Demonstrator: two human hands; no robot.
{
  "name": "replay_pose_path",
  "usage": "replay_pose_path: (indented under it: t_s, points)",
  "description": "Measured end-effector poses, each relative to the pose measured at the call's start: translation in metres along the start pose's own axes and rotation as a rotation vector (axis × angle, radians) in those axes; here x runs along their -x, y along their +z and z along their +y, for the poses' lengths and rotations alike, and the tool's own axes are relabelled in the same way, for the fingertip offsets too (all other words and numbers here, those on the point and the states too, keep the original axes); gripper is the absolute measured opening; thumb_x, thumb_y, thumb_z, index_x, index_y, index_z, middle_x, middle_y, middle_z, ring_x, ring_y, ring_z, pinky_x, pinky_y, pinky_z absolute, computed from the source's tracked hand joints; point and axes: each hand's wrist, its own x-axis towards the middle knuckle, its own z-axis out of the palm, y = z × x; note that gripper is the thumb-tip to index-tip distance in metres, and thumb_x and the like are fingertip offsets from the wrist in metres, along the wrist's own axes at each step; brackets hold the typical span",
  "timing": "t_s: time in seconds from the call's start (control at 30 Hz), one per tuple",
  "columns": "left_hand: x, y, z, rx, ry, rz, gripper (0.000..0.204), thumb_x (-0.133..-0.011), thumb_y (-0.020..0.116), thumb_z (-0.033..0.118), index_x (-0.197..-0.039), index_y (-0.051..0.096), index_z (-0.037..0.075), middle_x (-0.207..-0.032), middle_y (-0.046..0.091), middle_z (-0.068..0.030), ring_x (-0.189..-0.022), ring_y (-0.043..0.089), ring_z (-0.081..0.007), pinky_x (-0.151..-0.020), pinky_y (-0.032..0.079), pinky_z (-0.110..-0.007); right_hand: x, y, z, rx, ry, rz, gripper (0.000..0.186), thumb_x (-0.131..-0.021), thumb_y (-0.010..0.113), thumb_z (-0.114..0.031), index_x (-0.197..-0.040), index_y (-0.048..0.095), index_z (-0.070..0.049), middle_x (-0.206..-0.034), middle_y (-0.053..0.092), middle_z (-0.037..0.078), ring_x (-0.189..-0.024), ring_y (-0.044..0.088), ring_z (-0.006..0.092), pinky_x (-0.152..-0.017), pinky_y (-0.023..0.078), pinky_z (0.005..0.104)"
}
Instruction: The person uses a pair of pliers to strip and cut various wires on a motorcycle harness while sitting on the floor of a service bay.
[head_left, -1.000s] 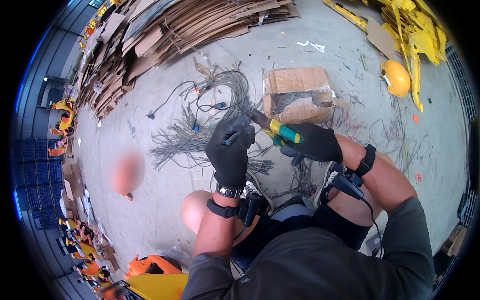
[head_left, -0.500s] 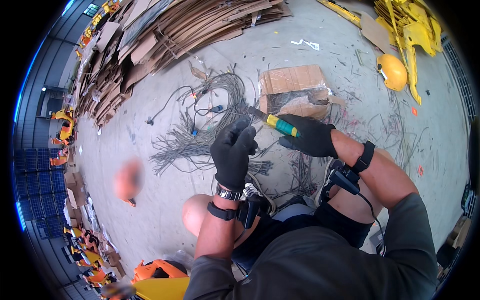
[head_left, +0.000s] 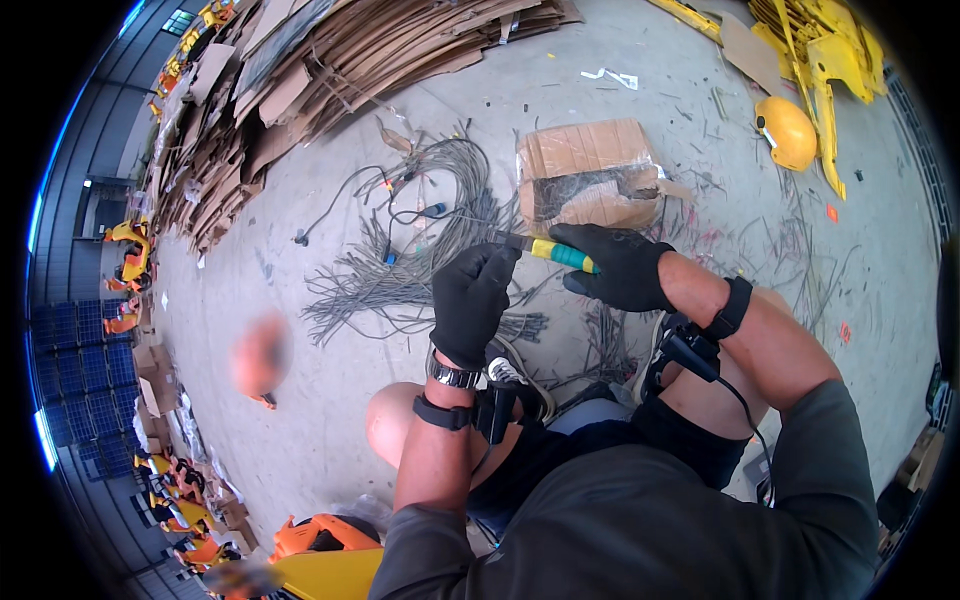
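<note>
1. Head view compared with half a second back: both hands sit almost where they were. The black-gloved left hand (head_left: pixel 472 300) has slid a touch closer along the yellow-and-green-handled hand tool (head_left: pixel 552 252), and the black-gloved right hand (head_left: pixel 618 266) keeps its wrap round the handle.
2. Grip: the right hand is closed fully around the tool's handle. The left hand's fingers are curled shut at the tool's dark metal end, but I can't tell what they pinch there, since the glove hides it.
3. The tool is held in the air between the two hands, above the concrete floor, just in front of the knees.
4. Hard to make out: the tool's working tip, and a blurred orange round shape (head_left: pixel 260 357) on the floor at left.
5. Textures: a tangled pile of thin grey wires (head_left: pixel 420 240) is spread on the rough concrete, a torn brown cardboard box (head_left: pixel 590 170) lies behind the hands, flattened corrugated cardboard sheets (head_left: pixel 330 60) are stacked up top, and a smooth yellow hard hat (head_left: pixel 786 132) sits at right.
</note>
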Motion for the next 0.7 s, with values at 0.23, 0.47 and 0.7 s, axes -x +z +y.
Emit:
replay_pose_path:
  t_s: [0.23, 0.47, 0.7]
  points:
    - [-0.002, -0.003, -0.001, -0.001, -0.018, -0.038, 0.02, -0.094, 0.061, 0.016, -0.099, 0.071, -0.001, -0.064, 0.051, 0.0054, -0.05, 0.042, -0.0021, -0.046, 0.033, -0.021, 0.002, 0.003, 0.002, -0.033, -0.054, 0.031, 0.062, -0.091, 0.062, -0.028, -0.142, 0.039, 0.0, -0.131, 0.054, 0.028, -0.121, 0.055, 0.0398, -0.103, 0.042, 0.0424]
    - [0.0, -0.005, -0.001, 0.093, -0.05, -0.078, 0.02, -0.092, 0.061, 0.014, -0.101, 0.071, -0.001, -0.065, 0.055, 0.0029, -0.054, 0.044, -0.0037, -0.049, 0.035, -0.023, 0.004, -0.004, 0.001, 0.012, -0.038, 0.034, 0.062, -0.093, 0.061, -0.027, -0.145, 0.037, -0.004, -0.134, 0.051, 0.024, -0.124, 0.052, 0.0388, -0.105, 0.041, 0.0428]
    - [0.0, -0.005, 0.001, -0.176, 0.041, -0.06, 0.019, -0.09, 0.064, 0.016, -0.093, 0.07, -0.002, -0.064, 0.058, -0.0008, -0.06, 0.049, -0.0073, -0.056, 0.041, -0.026, 0.003, -0.001, 0.007, 0.035, -0.07, 0.006, 0.064, -0.093, 0.061, -0.026, -0.147, 0.034, -0.004, -0.132, 0.052, 0.026, -0.123, 0.052, 0.0392, -0.104, 0.041, 0.0438]
